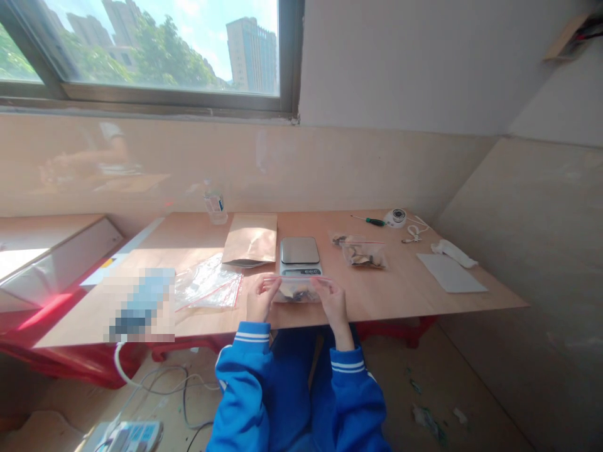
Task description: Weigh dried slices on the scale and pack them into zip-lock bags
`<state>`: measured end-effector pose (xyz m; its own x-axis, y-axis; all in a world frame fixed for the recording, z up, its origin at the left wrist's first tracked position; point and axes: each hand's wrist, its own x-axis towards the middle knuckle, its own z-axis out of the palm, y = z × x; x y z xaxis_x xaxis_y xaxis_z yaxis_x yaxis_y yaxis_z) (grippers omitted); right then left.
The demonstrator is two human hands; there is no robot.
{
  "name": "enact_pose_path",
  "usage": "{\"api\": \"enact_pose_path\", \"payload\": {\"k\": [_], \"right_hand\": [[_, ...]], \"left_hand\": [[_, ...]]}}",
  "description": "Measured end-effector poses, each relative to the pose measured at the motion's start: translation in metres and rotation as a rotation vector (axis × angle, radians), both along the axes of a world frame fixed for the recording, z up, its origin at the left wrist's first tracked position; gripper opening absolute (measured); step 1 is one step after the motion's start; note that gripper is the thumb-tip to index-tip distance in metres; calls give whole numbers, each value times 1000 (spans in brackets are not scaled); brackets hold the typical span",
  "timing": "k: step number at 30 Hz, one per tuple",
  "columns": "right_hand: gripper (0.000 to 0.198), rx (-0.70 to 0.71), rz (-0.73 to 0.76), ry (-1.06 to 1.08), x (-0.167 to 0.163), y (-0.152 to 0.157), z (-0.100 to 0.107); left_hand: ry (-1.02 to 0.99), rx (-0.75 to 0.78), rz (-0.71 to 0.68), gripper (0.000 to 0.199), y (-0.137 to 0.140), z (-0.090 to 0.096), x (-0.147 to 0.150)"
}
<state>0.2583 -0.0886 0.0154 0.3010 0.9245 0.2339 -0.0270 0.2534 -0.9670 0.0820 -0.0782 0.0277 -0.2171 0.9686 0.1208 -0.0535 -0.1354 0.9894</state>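
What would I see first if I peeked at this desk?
Two hands, the left hand and right hand, pinch a small clear bag at the table's near edge. Just behind sits a silver scale, with a brown paper pouch to its left.

Your head camera looks forward and down over the table [405, 285] (only one view), fairly near, facing the window [155, 47].
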Motion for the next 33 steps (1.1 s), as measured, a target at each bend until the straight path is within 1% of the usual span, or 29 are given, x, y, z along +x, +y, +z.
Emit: {"api": "enact_pose_path", "payload": {"k": [2,5,7,10,13,17,21,23,25,27,30,33], "right_hand": [[28,-26,23,33,1,0,-1],[28,-57,123,36,2,-1,-2],[27,-64,171,34,2,-2,-2],[26,-53,163,11,-1,-2,1],[24,-33,115,-19,-4,-2,3],[24,-52,96,19,-6,-2,7],[22,-64,225,56,-8,-4,9],[21,-55,271,60,-11,-5,10],[19,-45,256,54,-15,-4,10],[18,-31,208,42,-20,-4,8],[21,-1,97,8,-29,-1,3],[24,43,-51,-90,-38,1,-3]], "left_hand": [[-2,-17,-51,29,-1,3,2],[41,-74,-140,26,-7,10,7],[70,-82,-168,26,-10,14,9],[111,-61,-134,29,-11,12,11],[147,-78,-73,32,-8,4,11],[94,-59,-48,34,-6,-2,16],[67,15,-176,30,-9,6,22],[75,42,-213,29,-10,10,23],[87,67,-197,29,-11,10,23],[116,99,-158,27,-11,8,23],[193,114,-70,24,-10,1,26],[310,73,49,24,-9,-5,29]]}}
